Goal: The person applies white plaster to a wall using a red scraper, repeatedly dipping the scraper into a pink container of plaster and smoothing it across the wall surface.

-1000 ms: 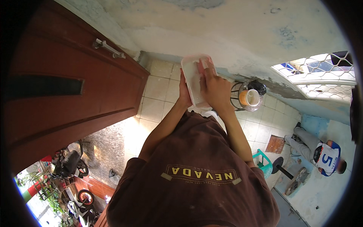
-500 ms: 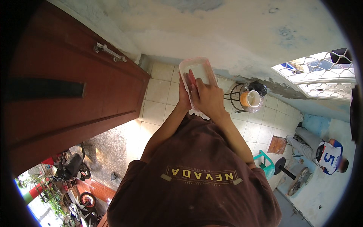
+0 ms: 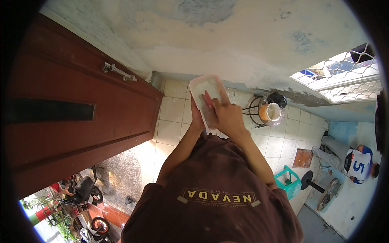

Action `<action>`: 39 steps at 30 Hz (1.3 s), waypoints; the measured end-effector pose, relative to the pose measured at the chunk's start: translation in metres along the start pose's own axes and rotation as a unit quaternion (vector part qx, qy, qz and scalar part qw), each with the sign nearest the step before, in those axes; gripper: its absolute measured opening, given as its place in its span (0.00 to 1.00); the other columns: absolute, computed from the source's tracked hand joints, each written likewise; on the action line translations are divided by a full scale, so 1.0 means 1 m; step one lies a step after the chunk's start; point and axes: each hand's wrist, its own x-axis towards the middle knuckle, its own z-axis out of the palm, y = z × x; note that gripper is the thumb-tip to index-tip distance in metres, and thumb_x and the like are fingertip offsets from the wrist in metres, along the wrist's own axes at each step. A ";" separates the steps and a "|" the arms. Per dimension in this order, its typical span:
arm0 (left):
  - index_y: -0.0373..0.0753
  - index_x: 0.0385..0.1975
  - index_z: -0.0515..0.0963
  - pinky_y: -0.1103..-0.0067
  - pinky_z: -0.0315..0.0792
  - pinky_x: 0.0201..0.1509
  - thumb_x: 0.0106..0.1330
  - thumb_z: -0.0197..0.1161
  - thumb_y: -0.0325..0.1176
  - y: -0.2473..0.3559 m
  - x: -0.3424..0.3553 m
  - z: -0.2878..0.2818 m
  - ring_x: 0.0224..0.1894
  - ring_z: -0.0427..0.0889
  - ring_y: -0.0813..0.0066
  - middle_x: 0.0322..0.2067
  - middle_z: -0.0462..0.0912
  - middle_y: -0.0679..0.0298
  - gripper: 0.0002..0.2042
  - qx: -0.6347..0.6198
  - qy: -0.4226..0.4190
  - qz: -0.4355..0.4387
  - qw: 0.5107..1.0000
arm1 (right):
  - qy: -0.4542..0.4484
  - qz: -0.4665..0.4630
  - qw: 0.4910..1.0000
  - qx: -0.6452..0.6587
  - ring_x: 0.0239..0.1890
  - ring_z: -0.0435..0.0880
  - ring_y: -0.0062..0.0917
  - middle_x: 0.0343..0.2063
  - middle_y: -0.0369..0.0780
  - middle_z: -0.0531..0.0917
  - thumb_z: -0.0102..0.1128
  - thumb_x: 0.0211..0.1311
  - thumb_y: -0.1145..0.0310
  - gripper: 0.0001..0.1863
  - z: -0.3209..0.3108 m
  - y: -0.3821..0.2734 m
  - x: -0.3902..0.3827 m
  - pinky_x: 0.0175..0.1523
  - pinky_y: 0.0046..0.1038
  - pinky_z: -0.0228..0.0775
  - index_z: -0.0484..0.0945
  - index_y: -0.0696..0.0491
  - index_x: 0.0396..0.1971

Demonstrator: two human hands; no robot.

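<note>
A shallow rectangular container [image 3: 223, 90], pale inside with a pinkish rim, is held out in front of my brown shirt. My left hand [image 3: 197, 116] is wrapped around its left side, with the fingers partly hidden beneath. Over its right side reaches my right hand [image 3: 229, 118], closed on a flat red scraper [image 3: 207, 98]. The scraper's blade lies inside the container, against the whitish paste [image 3: 201, 88]. Part of the scraper is covered by my fingers.
Ahead stands a patchy plastered wall [image 3: 178, 44]; a brown door [image 3: 121, 117] is at left. A round stool [image 3: 252, 111] bears an orange-and-white bucket [image 3: 265, 112] and black plastic bag [image 3: 277, 99]. Right are a green stool [image 3: 288, 184] and a person [image 3: 358, 164]; motorbikes [image 3: 83, 188] are lower left.
The container and both hands appear lower in the picture, as does most of the surroundings. The red scraper has shifted slightly within the container. Both grips stay the same.
</note>
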 end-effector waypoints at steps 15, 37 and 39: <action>0.45 0.70 0.67 0.65 0.76 0.64 0.73 0.36 0.73 0.000 0.000 -0.019 0.61 0.79 0.63 0.61 0.77 0.60 0.40 -0.077 -0.064 0.001 0.995 | -0.066 0.069 0.995 -0.003 0.20 0.85 0.45 0.34 0.54 0.85 0.61 0.63 0.64 0.10 -0.001 0.000 0.001 0.24 0.40 0.77 0.78 0.56 0.34; 0.43 0.71 0.65 0.64 0.76 0.65 0.72 0.35 0.74 0.006 0.007 0.021 0.62 0.78 0.62 0.62 0.76 0.58 0.42 0.023 0.024 -0.018 0.999 | 0.016 0.030 0.999 -0.007 0.18 0.82 0.44 0.15 0.46 0.81 0.59 0.68 0.67 0.07 -0.005 0.006 0.009 0.23 0.42 0.71 0.74 0.54 0.37; 0.42 0.71 0.65 0.63 0.76 0.65 0.72 0.35 0.74 0.007 0.010 0.020 0.62 0.78 0.62 0.62 0.77 0.57 0.43 0.011 0.015 -0.024 1.000 | 0.048 0.041 0.998 0.026 0.18 0.82 0.44 0.15 0.46 0.80 0.59 0.68 0.67 0.07 -0.008 0.003 0.010 0.24 0.42 0.71 0.73 0.54 0.36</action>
